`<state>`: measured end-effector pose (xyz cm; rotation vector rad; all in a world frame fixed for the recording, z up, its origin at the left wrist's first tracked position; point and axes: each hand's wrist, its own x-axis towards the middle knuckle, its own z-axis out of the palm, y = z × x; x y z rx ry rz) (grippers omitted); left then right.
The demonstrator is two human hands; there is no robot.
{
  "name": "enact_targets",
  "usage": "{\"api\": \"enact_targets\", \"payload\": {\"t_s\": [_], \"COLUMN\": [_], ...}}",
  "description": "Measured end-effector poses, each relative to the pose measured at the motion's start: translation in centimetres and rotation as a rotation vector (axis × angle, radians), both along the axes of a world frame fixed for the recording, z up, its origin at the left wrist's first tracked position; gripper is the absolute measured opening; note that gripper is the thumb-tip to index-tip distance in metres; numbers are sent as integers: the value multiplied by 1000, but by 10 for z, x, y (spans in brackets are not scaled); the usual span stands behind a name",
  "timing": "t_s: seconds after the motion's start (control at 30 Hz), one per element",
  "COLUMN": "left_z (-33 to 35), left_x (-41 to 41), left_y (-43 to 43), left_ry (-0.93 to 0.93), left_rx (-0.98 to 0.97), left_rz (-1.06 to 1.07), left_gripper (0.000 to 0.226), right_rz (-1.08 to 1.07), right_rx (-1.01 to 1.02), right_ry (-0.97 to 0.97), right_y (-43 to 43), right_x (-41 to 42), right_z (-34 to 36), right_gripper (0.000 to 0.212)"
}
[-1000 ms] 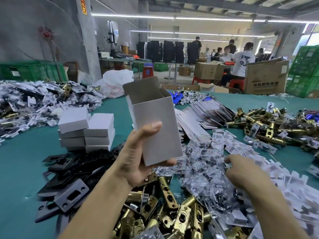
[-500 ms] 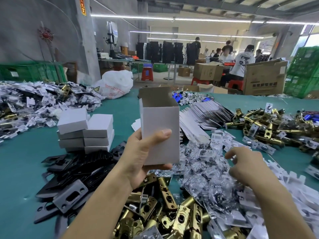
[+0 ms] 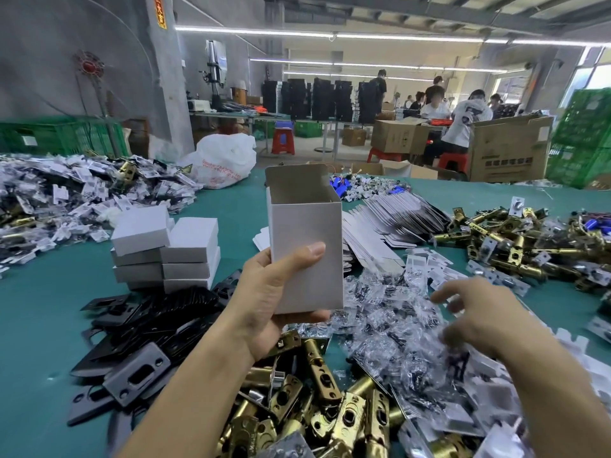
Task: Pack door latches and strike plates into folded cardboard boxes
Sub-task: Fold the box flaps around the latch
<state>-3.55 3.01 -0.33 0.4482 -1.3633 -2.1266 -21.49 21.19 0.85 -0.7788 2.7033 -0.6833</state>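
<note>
Box (image 3: 305,246), light crushable card, pinched low in my left hand (image 3: 269,302); right hand (image 3: 479,314) spread; heavy brass latches (image 3: 325,378), worktop's (image 3: 39,325) near edge, best gripped by the barrel.

I face a large workshop. A grey concrete wall (image 3: 49,77) and pillar (image 3: 167,100) fill the upper left. Long tube lights (image 3: 330,36) run across the ceiling (image 3: 429,11). Upper right, daylight enters a window (image 3: 596,77); people (image 3: 464,119) sit on red stools (image 3: 454,159) among cardboard cartons (image 3: 509,150) beside stacked green crates (image 3: 582,137).
</note>
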Motion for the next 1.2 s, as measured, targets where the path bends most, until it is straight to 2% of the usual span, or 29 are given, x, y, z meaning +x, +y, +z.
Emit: {"api": "enact_targets", "payload": {"t_s": [0.1, 0.17, 0.27, 0.37, 0.5, 0.7, 0.9, 0.97, 1.07, 1.2], "left_z": [0, 0, -2, -2, 0, 2, 1, 1, 0, -1], "left_x": [0, 0, -2, -2, -1, -1, 0, 0, -1, -2], "left_y": [1, 1, 2, 1, 1, 2, 1, 1, 2, 3], "left_ry": [-1, -19, -37, -40, -21, -14, -21, -18, 3, -6], "left_rx": [6, -3, -24, 2, 50, 88, 48, 32, 3, -87], "left_rz": [2, 1, -34, -20, 16, 87, 82, 74, 72, 28], "left_gripper": [53, 57, 42, 45, 58, 69, 60, 59, 62, 40], "right_rz": [57, 161, 301, 411, 349, 326, 355, 346, 314, 197], "right_rx": [-261, -441, -593, -422, -136, -122, 46, -26, -216, -670], "right_ry": [106, 54, -82, -144, -1, 123, 82, 38, 8, 203], "right_y": [-1, -5, -13, -23, -28, -34, -47, -48, -48, -36], "right_x": [0, 7, 21, 28, 19, 22, 40, 40, 41, 47], "right_z": [6, 11, 13, 4, -14, -16, -34, -33, -24, 10], "right_gripper": [51, 49, 48, 47, 37, 14, 38, 36, 19, 20]}}
